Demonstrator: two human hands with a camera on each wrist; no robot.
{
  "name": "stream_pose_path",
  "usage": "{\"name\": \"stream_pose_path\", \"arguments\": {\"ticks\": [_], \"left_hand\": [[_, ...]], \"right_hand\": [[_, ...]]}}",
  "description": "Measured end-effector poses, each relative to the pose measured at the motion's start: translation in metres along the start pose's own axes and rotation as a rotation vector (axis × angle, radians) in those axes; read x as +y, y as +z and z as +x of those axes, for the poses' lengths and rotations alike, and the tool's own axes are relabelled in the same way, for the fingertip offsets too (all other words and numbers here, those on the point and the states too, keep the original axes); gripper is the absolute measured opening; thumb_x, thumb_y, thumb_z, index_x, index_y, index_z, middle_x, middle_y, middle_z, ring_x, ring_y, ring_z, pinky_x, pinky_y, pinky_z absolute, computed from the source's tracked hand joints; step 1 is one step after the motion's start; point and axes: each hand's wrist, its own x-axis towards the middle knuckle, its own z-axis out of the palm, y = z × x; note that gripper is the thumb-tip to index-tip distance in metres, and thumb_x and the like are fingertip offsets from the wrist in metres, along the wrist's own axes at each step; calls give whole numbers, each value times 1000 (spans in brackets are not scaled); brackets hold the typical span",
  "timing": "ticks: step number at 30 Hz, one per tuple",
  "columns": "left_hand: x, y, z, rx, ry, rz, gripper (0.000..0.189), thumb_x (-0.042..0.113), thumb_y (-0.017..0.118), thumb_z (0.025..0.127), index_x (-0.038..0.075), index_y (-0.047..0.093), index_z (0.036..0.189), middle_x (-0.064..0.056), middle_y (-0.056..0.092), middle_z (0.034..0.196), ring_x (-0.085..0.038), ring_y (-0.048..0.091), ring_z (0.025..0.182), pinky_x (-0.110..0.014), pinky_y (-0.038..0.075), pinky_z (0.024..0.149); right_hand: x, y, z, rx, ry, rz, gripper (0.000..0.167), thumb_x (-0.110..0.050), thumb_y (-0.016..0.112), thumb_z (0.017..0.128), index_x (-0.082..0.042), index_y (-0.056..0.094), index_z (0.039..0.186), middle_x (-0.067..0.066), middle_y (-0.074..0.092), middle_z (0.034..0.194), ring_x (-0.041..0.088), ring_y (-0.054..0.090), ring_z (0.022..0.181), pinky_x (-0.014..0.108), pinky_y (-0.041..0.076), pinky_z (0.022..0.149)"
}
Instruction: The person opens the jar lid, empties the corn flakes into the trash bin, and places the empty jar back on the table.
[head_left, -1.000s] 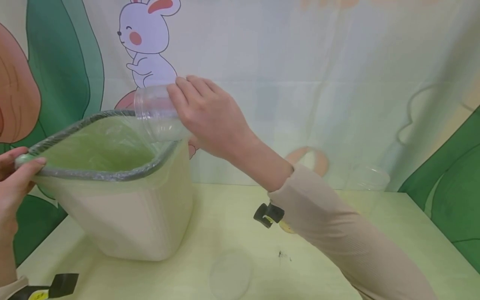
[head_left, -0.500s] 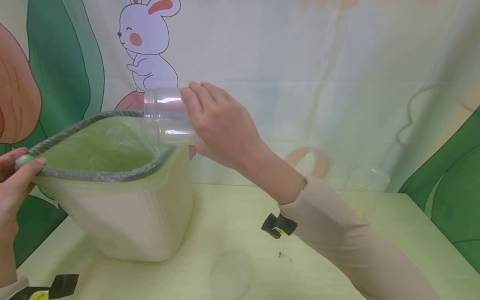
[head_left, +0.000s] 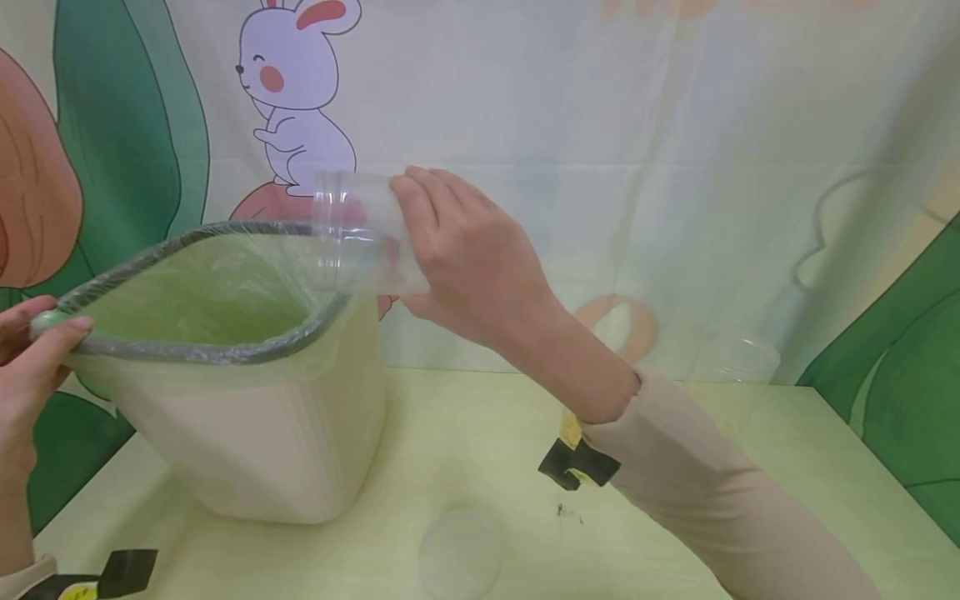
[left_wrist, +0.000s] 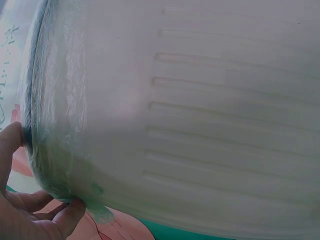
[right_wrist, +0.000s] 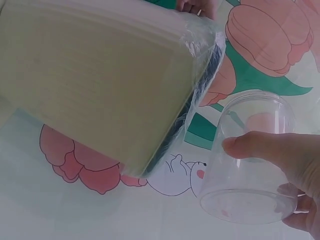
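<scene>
- Left hand (head_left: 30, 375): fingers clamped on lined bin (head_left: 225, 353) at upper corner
- Right hand (head_left: 476, 258): fingers clamped round clear jar (head_left: 367, 233), tipped sideways, mouth near bin

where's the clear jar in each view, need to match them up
Head: jar just left of centre, in the right hand.
Left wrist: jar not in this picture.
Right wrist: jar at lower right, in that same hand.
Shared landmark: the bin, which shows in all three views.
</scene>
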Motion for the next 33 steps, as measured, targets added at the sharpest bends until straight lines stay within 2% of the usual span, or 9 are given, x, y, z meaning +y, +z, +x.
{"name": "stream_pose_path", "arguments": {"ticks": [11,18,20,23,29,33], "left_hand": [[0,0,-1,1,2,-1,25,8,64,83,32,58,89,14,49,86,1,43,74,1,36,57],[2,2,-3,15,-24,8,24,11,64,83,33,57,91,15,49,88,2,44,76,-1,37,69],[2,2,-3,15,-22,5,24,11,64,83,32,58,91,15,49,88,2,44,76,-1,37,69],[2,2,-3,15,-19,-16,24,10,64,83,31,58,91,14,50,88,2,44,76,-1,39,68],[3,2,-4,14,-4,-50,23,7,64,82,29,59,88,12,50,86,1,45,73,1,37,57],[3,2,-5,14,-3,-13,23,10,63,83,31,59,91,13,49,87,2,44,75,-2,39,66]], "right_hand": [[5,-3,-14,6,35,62,72,-28,79,62,7,50,117,18,56,117,29,51,112,29,38,100],[7,-5,-25,11,48,97,75,-28,80,62,8,48,118,19,55,118,30,50,113,29,38,100],[8,-5,-29,22,49,102,74,-28,80,62,8,48,118,20,55,118,30,51,112,30,40,99],[8,-4,-35,42,53,112,74,-27,80,61,8,48,117,20,56,116,30,52,110,31,42,96],[9,-2,-45,77,58,123,75,-27,81,58,9,48,115,20,57,114,30,55,107,32,46,92],[10,-2,-51,84,69,126,76,-28,82,57,8,49,114,20,58,113,30,56,106,33,48,89]]}}
